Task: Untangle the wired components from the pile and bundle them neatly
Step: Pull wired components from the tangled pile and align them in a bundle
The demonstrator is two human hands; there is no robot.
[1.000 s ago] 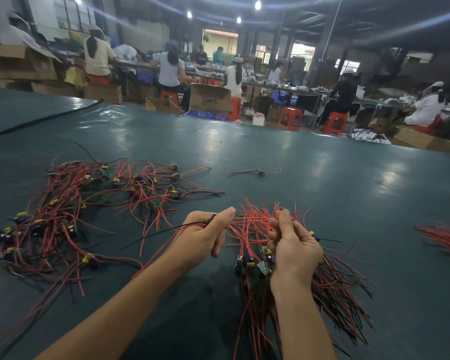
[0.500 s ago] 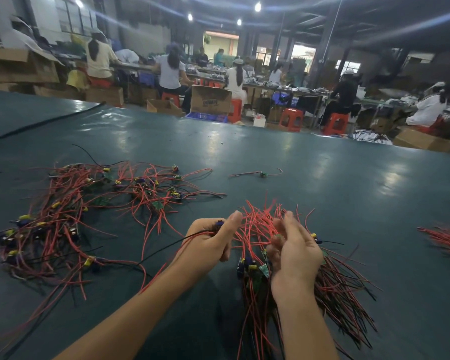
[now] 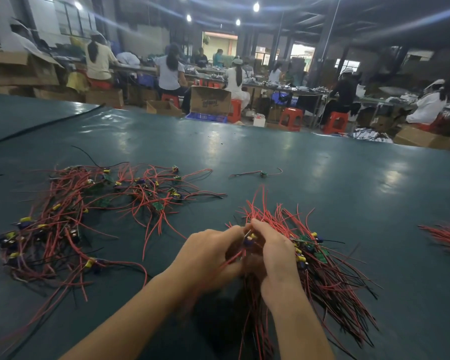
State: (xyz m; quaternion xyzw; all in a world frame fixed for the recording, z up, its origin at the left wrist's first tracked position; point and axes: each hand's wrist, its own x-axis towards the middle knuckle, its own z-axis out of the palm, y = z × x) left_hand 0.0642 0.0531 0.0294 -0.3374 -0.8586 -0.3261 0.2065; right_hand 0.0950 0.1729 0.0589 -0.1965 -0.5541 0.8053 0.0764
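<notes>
dim hall | ceil. lamps point(image 3: 256, 7) w/ flare streaks | glare on table point(image 3: 390, 175) | hands point(image 3: 208, 255) + wires point(image 3: 330, 287) motion-blurred | fisheye edges

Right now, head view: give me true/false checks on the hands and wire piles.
1. The left hand and right hand meet at the bundle of red-wired components. True.
2. The tangled pile lies right of the hands. False: it lies left.
3. A lone wired component lies on the table beyond the hands. True.
4. The left hand lies flat, empty. False: it pinches a red wire.
</notes>
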